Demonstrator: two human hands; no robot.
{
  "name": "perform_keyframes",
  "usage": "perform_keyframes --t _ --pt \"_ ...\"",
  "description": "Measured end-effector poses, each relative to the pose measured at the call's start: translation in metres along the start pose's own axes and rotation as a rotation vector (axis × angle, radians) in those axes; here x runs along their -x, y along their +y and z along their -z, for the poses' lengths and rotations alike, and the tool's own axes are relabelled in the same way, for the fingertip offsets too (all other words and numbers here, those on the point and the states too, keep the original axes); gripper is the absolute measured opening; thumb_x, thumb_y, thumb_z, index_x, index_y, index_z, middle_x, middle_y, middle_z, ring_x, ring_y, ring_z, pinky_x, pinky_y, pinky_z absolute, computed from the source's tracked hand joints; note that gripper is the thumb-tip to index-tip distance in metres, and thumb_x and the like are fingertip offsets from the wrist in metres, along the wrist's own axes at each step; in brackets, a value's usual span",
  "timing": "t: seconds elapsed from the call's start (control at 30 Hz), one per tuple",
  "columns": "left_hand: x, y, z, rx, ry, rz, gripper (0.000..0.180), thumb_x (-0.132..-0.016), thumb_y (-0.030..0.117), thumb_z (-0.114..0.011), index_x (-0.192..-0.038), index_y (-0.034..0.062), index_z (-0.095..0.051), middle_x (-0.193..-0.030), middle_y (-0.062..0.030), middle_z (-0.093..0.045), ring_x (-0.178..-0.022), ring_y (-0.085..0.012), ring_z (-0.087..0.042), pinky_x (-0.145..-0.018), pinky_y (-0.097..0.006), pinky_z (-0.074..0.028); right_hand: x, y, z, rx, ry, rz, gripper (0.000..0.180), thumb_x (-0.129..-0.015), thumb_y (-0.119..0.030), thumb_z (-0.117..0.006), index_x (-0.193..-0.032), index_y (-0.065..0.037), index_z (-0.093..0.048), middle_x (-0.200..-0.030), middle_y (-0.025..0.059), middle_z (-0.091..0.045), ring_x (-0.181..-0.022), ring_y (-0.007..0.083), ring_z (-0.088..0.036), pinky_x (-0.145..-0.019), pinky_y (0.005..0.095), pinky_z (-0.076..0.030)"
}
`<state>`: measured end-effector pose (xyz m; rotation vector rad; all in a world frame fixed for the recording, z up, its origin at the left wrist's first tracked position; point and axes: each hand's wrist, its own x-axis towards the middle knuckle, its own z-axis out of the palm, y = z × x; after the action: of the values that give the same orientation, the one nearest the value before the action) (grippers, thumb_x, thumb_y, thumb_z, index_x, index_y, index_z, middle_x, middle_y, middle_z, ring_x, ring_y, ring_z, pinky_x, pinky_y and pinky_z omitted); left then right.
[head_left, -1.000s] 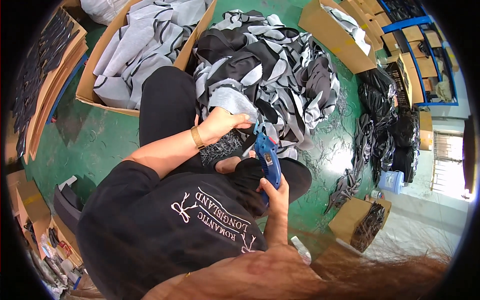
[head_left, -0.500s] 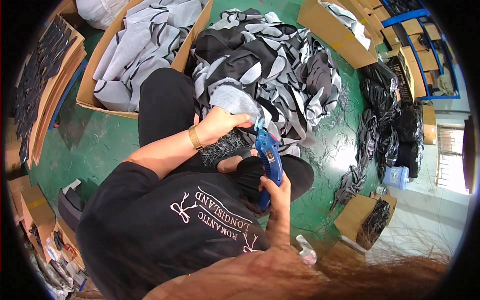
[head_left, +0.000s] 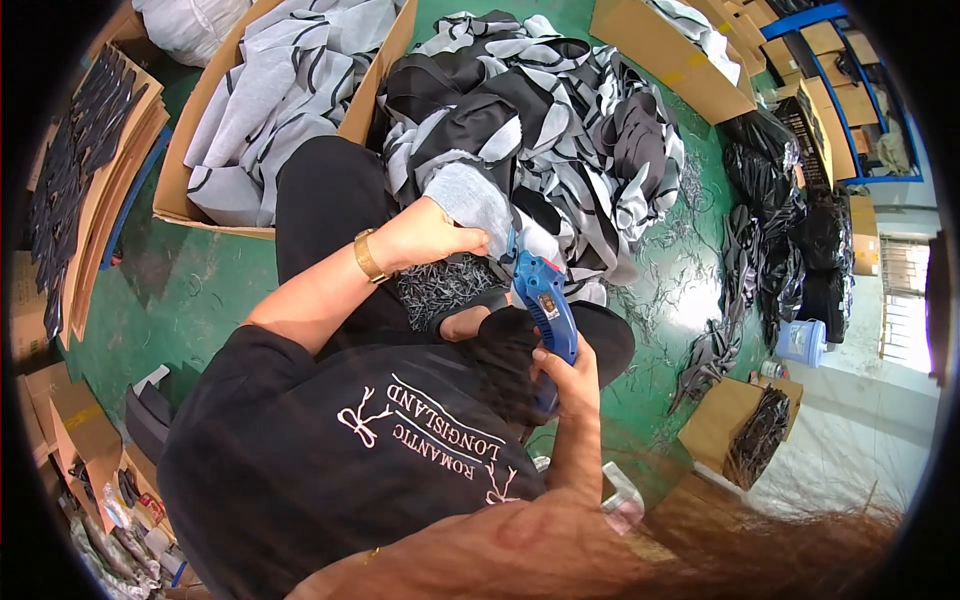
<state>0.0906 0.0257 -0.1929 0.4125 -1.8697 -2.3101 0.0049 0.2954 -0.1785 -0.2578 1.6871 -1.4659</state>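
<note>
You, seated on a green floor [head_left: 215,310], work fabric at frame ctr, black-trousered legs folded, a gold wristwatch [head_left: 368,257] on your L wrist. Your left grip [head_left: 430,237], just L of ctr, is closed on a lt-grey fabric piece [head_left: 465,195], thumb on top, the cloth running up toward the pile. Your right grip [head_left: 570,372], a bit R of ctr, is wrapped around the handle of a blue handheld cutter [head_left: 545,295], its tool head pointing up-frame and meeting the R edge of the piece; whether the blades are biting, can't tell. Beyond your hands, upper ctr, a big pile of grey & black fabric pieces [head_left: 555,125] sits on the floor. Dark shreds [head_left: 445,285] lie below your L hand, nr your bare foot [head_left: 465,322]; more are strewn R of the pile. Upper L: an open cardboard carton [head_left: 385,75] w/ lt-grey, black-edged panels [head_left: 255,115] inside; far L, black strips [head_left: 80,150] atop stacked cardboard [head_left: 125,190]. Upper R: another carton [head_left: 670,60], plus a blue rack [head_left: 805,20] w/ boxes. R side: black plastic bags [head_left: 760,180], a lt-blue pail [head_left: 800,343] and, lower down, a carton w/ dark material [head_left: 715,425].
</note>
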Motion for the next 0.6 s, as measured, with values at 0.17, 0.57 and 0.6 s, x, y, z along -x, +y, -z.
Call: perform_keyframes --t 0.17,0.57,0.6 --pt "0.007 0.029 0.005 -0.120 -0.055 0.158 0.026 -0.079 0.011 -0.065 -0.103 -0.0003 -0.060 -0.086 -0.0056 -0.066 -0.070 -0.0098 -0.061 -0.054 -0.023 -0.047 0.000 -0.006 0.004 0.073 -0.028 0.018 0.034 -0.072 -0.003 -0.065 -0.104 0.006 -0.055 -0.073 0.0047 -0.058 -0.057 0.0127 -0.055 -0.053 0.0249 -0.046" --pt "0.002 0.012 0.016 -0.292 -0.244 0.048 0.042 -0.075 0.015 -0.066 -0.114 0.0037 -0.054 -0.084 -0.0019 -0.066 -0.057 -0.0049 -0.056 -0.039 -0.019 -0.040 -0.007 -0.011 0.002 0.074 -0.077 0.014 0.030 -0.073 -0.003 -0.067 -0.101 0.002 -0.056 -0.075 0.0038 -0.058 -0.059 0.0105 -0.055 -0.055 0.0242 -0.045" --pt "0.002 0.012 0.016 -0.236 -0.256 0.108 0.042 -0.075 0.014 -0.066 -0.113 0.0036 -0.054 -0.084 -0.0014 -0.066 -0.057 -0.0049 -0.056 -0.039 -0.018 -0.040 -0.010 -0.011 -0.002 0.079 -0.067 0.042 0.032 -0.073 -0.004 -0.066 -0.102 0.004 -0.056 -0.074 0.0045 -0.058 -0.058 0.0116 -0.055 -0.054 0.0247 -0.045"
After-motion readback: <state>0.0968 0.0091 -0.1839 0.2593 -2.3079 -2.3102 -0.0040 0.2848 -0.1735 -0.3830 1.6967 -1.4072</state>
